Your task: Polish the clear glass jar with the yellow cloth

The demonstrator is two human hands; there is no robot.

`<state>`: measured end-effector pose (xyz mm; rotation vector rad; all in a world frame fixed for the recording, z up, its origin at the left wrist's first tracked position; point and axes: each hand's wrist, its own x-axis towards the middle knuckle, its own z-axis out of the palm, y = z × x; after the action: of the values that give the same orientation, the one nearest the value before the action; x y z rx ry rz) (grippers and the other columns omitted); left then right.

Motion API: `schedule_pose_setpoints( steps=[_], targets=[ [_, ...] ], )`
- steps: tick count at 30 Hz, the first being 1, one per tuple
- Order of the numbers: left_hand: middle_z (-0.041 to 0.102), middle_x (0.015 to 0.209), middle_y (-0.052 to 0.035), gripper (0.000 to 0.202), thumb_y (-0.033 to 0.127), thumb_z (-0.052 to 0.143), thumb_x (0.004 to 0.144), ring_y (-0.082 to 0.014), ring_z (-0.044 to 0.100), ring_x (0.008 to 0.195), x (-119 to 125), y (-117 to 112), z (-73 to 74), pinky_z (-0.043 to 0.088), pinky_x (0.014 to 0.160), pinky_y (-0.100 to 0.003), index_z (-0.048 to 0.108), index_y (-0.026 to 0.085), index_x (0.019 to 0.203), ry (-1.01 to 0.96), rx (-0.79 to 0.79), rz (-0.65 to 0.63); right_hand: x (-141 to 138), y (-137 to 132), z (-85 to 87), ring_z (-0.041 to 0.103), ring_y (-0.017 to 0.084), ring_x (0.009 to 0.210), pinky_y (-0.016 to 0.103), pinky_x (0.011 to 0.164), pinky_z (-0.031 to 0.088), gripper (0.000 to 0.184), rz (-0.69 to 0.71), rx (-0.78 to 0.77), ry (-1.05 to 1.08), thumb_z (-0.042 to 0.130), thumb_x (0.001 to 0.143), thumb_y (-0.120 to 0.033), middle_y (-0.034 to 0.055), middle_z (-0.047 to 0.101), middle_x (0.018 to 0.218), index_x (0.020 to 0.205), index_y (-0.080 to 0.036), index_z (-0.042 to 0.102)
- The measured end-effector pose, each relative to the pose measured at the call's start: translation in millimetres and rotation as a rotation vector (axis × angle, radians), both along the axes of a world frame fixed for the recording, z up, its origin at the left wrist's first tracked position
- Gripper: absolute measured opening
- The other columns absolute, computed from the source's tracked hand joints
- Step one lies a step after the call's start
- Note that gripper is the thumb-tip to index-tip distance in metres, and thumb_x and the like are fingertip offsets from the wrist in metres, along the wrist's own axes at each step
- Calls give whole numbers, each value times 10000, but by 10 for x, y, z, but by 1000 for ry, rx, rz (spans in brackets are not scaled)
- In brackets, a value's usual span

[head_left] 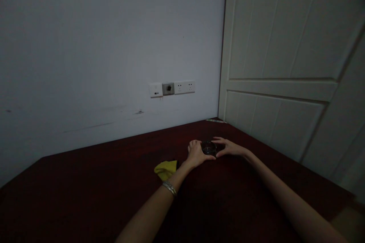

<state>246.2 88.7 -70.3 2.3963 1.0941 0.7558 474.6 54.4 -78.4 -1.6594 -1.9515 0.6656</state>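
Note:
A small dark round glass dish (pixel 209 147), like an ashtray, rests on the dark red table (pixel 85 197). My left hand (pixel 196 152) curls against its left side and my right hand (pixel 229 147) cups its right side, fingers bent round the rim. Both hands touch the dish. A silver bracelet sits on my left wrist. Just left of my left forearm a crumpled yellow cloth (pixel 165 169) lies on the table.
A pale wall runs behind the table with a row of sockets and a switch (pixel 172 88). A white panelled door or cabinet (pixel 285 64) stands along the table's right edge. A thin light strip (pixel 216 120) lies at the far corner.

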Motion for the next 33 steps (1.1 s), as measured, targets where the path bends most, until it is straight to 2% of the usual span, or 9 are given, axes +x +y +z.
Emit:
schedule_pose_setpoints(
  steps=[5,10,15,20,23,25,29,31,33],
  targets=[
    [531,1179,-146,820,625,767,507,-325,439,1156,6,-2,-68,378,962,-404,536,147,1132,12,-25,12,23,31,-82,254,333,1389,475,1136,192,914,3,-27,-8,779,492,-609,86,279,1517,1307,-286,522],
    [519,1190,-158,841,624,757,519,-333,435,1164,19,6,-107,370,976,-416,519,135,1160,9,-46,5,37,34,-127,257,338,1388,475,1136,198,885,-1,-26,0,775,512,-597,90,296,1509,1300,-274,533],
    [509,1214,-158,819,592,765,532,-341,428,1178,22,-3,-104,369,976,-432,500,166,1179,10,-74,5,46,33,-143,272,336,1383,473,1136,205,867,5,-20,5,781,507,-585,82,323,1498,1285,-283,548],
    [499,1246,-184,831,594,749,545,-361,410,1205,18,-31,-74,341,1002,-454,494,136,1190,29,-106,-3,37,22,-137,285,328,1380,466,1133,212,863,5,-22,3,772,535,-571,88,316,1505,1307,-276,525],
    [457,1318,-213,934,595,760,519,-395,358,1268,11,-58,-39,309,1030,-486,452,111,1257,54,-140,-24,5,9,-113,283,320,1382,463,1133,217,907,9,-32,-3,771,542,-555,97,286,1518,1348,-265,475],
    [380,1400,-241,1077,605,762,502,-415,290,1323,-10,-74,0,285,1051,-504,353,81,1349,68,-168,-32,-21,-7,-88,261,324,1390,465,1136,206,948,9,-41,-13,782,527,-544,108,274,1522,1366,-248,453],
    [260,1489,-245,1142,690,646,598,-386,207,1386,-191,-56,149,259,1085,-481,195,57,1435,61,-192,2,-35,-85,-19,273,320,1385,445,1139,222,1026,22,-62,-24,792,519,-526,127,301,1506,1408,-213,387],
    [217,1517,-214,1087,723,572,649,-349,161,1411,-395,1,256,209,1115,-457,188,89,1445,50,-167,44,-11,-149,33,327,302,1363,437,1121,276,1073,24,-61,-18,774,552,-522,122,332,1492,1455,-227,276],
    [163,1541,-184,1028,736,501,698,-319,99,1430,-682,94,364,153,1134,-442,175,115,1451,51,-138,107,18,-213,111,408,323,1312,454,1073,360,1120,5,-59,-18,772,555,-515,167,415,1434,1474,-196,217]
  ],
)
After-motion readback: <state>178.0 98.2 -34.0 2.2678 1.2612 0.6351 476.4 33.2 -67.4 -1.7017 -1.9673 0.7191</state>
